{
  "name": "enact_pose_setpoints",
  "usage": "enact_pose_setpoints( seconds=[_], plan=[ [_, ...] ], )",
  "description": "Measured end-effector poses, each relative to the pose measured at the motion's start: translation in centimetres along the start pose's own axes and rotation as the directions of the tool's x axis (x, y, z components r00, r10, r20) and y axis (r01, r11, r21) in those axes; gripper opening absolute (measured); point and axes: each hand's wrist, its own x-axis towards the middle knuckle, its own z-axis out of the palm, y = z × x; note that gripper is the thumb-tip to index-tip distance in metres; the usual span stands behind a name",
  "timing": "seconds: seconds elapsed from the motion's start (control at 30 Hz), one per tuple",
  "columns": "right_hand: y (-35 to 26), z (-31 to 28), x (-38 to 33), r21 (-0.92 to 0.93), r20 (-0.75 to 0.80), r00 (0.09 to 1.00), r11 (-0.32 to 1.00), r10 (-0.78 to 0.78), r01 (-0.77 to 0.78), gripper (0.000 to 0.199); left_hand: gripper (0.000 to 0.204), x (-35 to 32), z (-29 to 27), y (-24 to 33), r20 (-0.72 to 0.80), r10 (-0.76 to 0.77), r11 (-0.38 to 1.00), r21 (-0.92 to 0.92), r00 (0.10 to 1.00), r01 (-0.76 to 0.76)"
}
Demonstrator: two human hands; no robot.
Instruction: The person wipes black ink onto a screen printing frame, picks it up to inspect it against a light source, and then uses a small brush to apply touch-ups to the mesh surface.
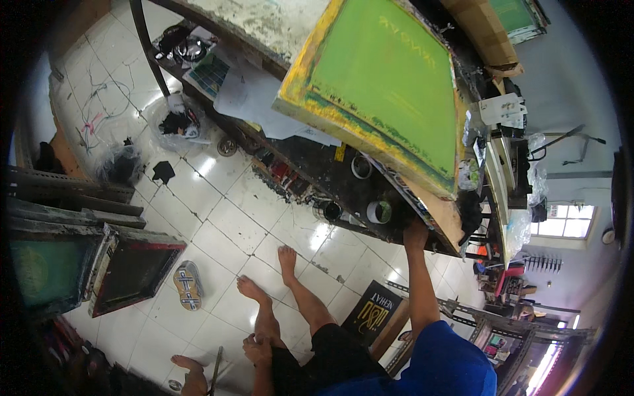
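Note:
My right arm, in a blue sleeve, reaches forward to the dark shelf under the worktable. My right hand (415, 235) is at the shelf's edge, below a framed printing screen with a green mesh (389, 72); its fingers are lost in shadow. Near it on the shelf stand a white tub with green stuff inside (379, 212) and another round tub (361, 166). Low in the view, my left hand (258, 350) is beside my bent leg, with its fingers curled. Whether anything is inside them is hidden.
Framed screens (135, 270) lean at the left, near a flip-flop (188, 285) on the tiled floor. A black board with gold lettering (372, 313) lies right of my legs. Another person's bare foot (189, 365) shows at lower left. Metal racks (495, 323) stand right.

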Motion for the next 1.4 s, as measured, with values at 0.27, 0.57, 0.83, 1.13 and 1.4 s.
enact_pose_setpoints(
  seconds=[0.27,0.57,0.83,1.13,1.4],
  plan=[
    [-16.1,-20.0,-9.4,0.570,0.487,0.804,0.821,-0.342,0.004,0.037,0.073,-1.3,-8.2,22.1,-0.068,0.728,0.573,-0.486,0.683,-0.659],
    [-16.2,-28.1,-11.6,0.938,0.232,0.763,0.347,-0.604,-0.010,0.028,0.058,-5.3,-12.1,29.5,0.165,0.880,0.473,-0.392,0.445,-0.789],
    [-11.1,-30.6,-9.9,0.945,0.107,0.845,0.317,-0.524,0.077,0.019,0.066,-9.2,-14.6,36.2,0.397,0.810,0.522,-0.152,0.432,-0.839],
    [-3.4,-32.3,-8.4,0.879,0.019,0.881,0.428,-0.472,0.210,0.024,0.062,-14.1,-12.6,44.5,0.585,0.789,0.344,-0.166,0.188,-0.924],
    [3.3,-30.2,-5.3,0.962,0.224,0.972,0.142,0.064,-0.231,0.016,0.056,-14.1,-7.4,50.3,0.436,0.895,0.317,-0.480,0.091,-0.818]
  ],
)
